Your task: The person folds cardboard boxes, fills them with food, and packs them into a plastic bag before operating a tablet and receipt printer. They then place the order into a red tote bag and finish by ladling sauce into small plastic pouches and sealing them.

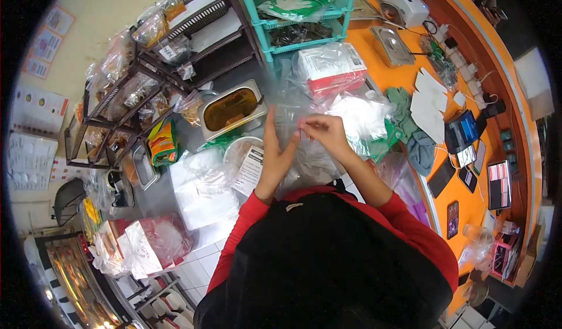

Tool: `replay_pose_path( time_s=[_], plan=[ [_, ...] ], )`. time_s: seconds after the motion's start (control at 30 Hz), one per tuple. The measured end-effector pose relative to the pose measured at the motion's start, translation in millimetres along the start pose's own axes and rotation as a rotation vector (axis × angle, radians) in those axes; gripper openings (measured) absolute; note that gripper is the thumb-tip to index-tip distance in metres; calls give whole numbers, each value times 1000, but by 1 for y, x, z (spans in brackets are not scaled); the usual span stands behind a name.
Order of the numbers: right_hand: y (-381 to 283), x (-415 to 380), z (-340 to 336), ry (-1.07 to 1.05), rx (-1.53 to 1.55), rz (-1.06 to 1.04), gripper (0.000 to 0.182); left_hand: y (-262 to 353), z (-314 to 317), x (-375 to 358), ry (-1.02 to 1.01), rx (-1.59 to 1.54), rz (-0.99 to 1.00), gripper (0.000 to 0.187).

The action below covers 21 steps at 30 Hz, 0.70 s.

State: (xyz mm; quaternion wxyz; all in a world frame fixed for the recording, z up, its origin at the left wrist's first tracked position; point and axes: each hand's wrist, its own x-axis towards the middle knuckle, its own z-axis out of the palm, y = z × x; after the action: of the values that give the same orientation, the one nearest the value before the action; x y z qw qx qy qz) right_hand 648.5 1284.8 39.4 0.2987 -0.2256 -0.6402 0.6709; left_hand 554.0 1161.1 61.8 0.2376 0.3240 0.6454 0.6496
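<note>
My left hand (pixel 275 160) is held upright with its fingers stretched out and its thumb pointing toward my right hand. My right hand (pixel 326 133) pinches a small pink thing (pixel 301 123) at its fingertips, too small to name surely. Clear plastic (pixel 310 164), seemingly a bag, shows below and between the hands. Just beyond my left hand stands a steel pan (pixel 257 121) with dark, oily contents. Close to my left wrist are a printed paper label (pixel 248 168) and a round white tub (pixel 237 147), partly covered.
White plastic sheets (pixel 202 197) lie to the left, near dark racks (pixel 205 50) of bagged food. Ahead are a teal shelf (pixel 301 15) and a red-white box (pixel 333 71) under plastic. On the right, an orange counter (pixel 430 171) holds phones, cloths (pixel 420 153) and a lidded steel pan (pixel 391 45).
</note>
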Motion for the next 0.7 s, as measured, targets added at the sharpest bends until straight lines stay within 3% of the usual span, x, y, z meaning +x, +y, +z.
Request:
replay_pose_path(
  time_s=[0.07,0.17,0.27,0.33,0.4,0.47,0.53,0.57,0.67,0.7],
  plan=[
    [-17,-11,2,-81,97,30,12,-6,-5,9,-89,-26,72,46],
    [-32,-16,0,-175,198,193,9,-12,-27,13,-276,52,-60,42],
    [-39,-16,-1,-225,213,297,7,-1,-19,9,-62,-27,-11,29],
    [-40,-15,1,-202,195,247,6,30,-2,8,340,357,335,21],
    [-39,-11,-4,-223,52,140,5,49,-2,3,398,482,418,18],
    [-43,-9,-2,-235,-119,31,5,56,-11,-13,118,335,247,19],
    [-61,-13,3,-238,-317,-78,9,50,-18,-16,-9,250,83,15],
    [-63,-14,7,-254,-272,-62,9,47,-21,-16,-72,207,9,14],
    [-70,-20,20,-279,-273,-75,10,41,-32,-17,-67,-129,-100,11],
    [-75,-22,25,-274,-364,-115,11,46,-33,-18,-55,46,-18,10]
  ],
)
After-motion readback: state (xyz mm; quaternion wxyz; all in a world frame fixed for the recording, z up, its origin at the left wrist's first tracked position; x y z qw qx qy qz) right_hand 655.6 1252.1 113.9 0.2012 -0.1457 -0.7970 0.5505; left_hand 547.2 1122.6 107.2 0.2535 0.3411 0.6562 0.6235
